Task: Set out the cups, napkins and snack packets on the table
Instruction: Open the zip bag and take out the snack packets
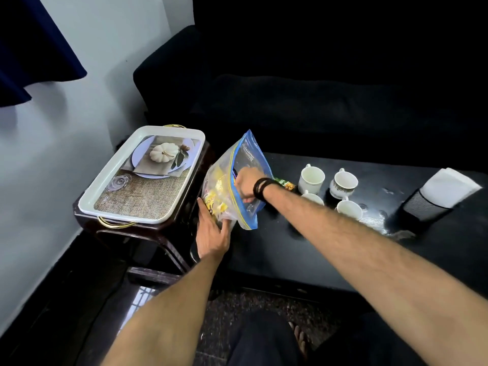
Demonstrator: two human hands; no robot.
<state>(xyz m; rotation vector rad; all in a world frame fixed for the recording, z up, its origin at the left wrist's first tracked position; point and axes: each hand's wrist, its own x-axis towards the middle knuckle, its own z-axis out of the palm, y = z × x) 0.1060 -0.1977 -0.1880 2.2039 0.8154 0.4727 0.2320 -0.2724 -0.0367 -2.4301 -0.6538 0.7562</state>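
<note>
So from my feed, the clear plastic zip bag with the blue seal strip (247, 165) is standing up at the left end of the low black table (330, 249), mouth tilted up and toward the camera's right. The left hand (212, 235) is flat against the bag's lower left side, fingers spread narrow and pressing into the plastic, steadying it. The right hand (247, 184) is plunged into the bag's opening, wrist wearing a black corded wristband (261, 188). Its fingers are curled inside, but I honestly can't tell whether they've closed on anything, the plastic blurs it.

Inside the bag I can see yellow snack packets (217, 196) bunched low on the left side. One green snack packet (285, 184) lies on the table just behind the right wrist, next to the cups.

Four white ceramic cups with patterned bands (311, 179) sit in a tight cluster mid-table, all upright, handles pointing various ways. Further right, a black mesh holder (422, 204) leans with white paper napkins (449, 187) sticking out of it.

Left of the table, on a dark wooden side stand (148, 233), there's a white rectangular tray with gold handles and a pumpkin print (111, 178).
</note>
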